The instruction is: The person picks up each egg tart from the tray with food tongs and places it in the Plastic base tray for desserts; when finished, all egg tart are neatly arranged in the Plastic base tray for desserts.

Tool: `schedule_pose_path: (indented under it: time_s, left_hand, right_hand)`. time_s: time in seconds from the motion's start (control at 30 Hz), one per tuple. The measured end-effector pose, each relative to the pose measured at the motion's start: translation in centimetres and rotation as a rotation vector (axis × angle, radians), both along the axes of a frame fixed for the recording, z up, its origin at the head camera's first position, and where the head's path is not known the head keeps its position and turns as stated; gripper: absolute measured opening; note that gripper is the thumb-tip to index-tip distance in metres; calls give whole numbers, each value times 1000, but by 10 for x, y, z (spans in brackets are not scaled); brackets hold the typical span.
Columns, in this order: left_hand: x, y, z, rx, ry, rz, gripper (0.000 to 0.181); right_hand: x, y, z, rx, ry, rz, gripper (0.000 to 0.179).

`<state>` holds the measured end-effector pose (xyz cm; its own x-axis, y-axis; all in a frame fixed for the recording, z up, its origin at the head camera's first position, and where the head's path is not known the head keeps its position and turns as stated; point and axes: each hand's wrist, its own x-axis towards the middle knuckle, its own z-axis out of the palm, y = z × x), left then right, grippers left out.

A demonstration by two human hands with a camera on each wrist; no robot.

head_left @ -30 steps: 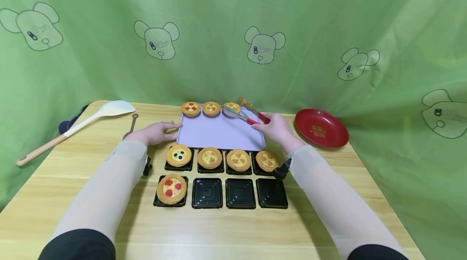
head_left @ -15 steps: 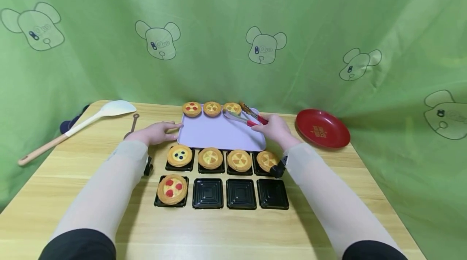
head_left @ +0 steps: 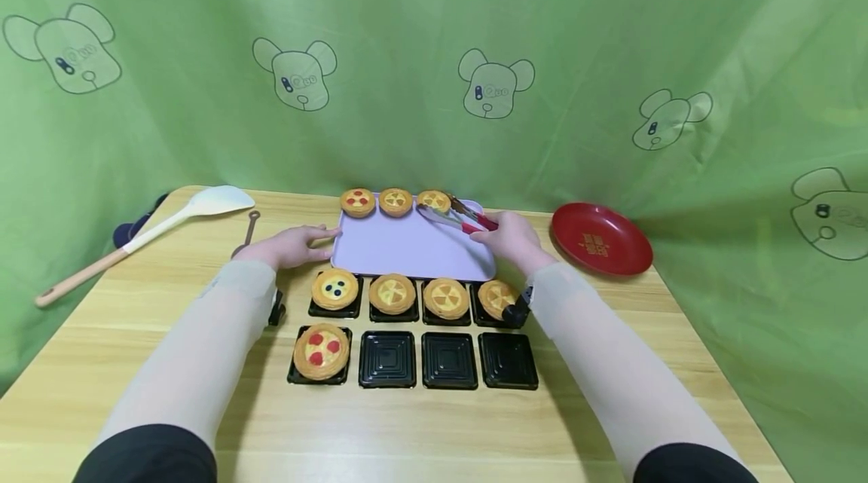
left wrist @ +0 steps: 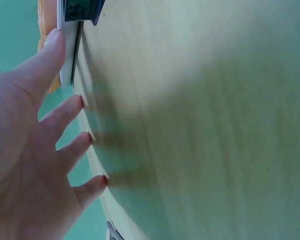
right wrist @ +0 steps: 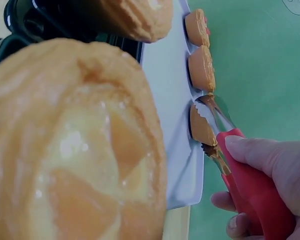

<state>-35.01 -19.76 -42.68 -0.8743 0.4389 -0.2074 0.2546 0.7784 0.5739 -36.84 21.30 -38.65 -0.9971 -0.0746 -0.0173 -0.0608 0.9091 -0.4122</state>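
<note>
My right hand (head_left: 513, 238) grips red-handled tongs (right wrist: 247, 182) over the right end of a lilac tray (head_left: 407, 249). Their metal tips straddle the rightmost egg tart (right wrist: 200, 125) in the tray's back row. Two more tarts, one berry-topped (head_left: 357, 202) and one with yellow fruit (head_left: 395, 202), sit left of it. At the tray's left edge is my left hand (head_left: 288, 246), thumb against the rim. Its other fingers are spread, with tips down at the table in the left wrist view.
Four black square bases in front of the tray hold tarts, the nearer row starting with a berry tart (head_left: 322, 352) and black bases (head_left: 387, 359). A red plate (head_left: 600, 238) lies right; a long-handled white spatula (head_left: 217, 200) and brown spoon (head_left: 252, 225) lie left.
The tongs have come down, and their tips have moved from over the rightmost tart to either side of it. My left hand stays at the tray's edge.
</note>
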Motion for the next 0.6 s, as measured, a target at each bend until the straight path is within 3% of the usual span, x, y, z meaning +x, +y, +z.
schedule_pose_path:
  time_s: [0.27, 0.6]
  left_hand:
    - [-3, 0, -2, 3, -7, 9, 61]
    - [-1, 0, -1, 17, -13, 14, 62]
  right_hand:
    - [12, 6, 19, -115, -5, 16, 55]
    - [34, 6, 52, -60, 46, 120, 67]
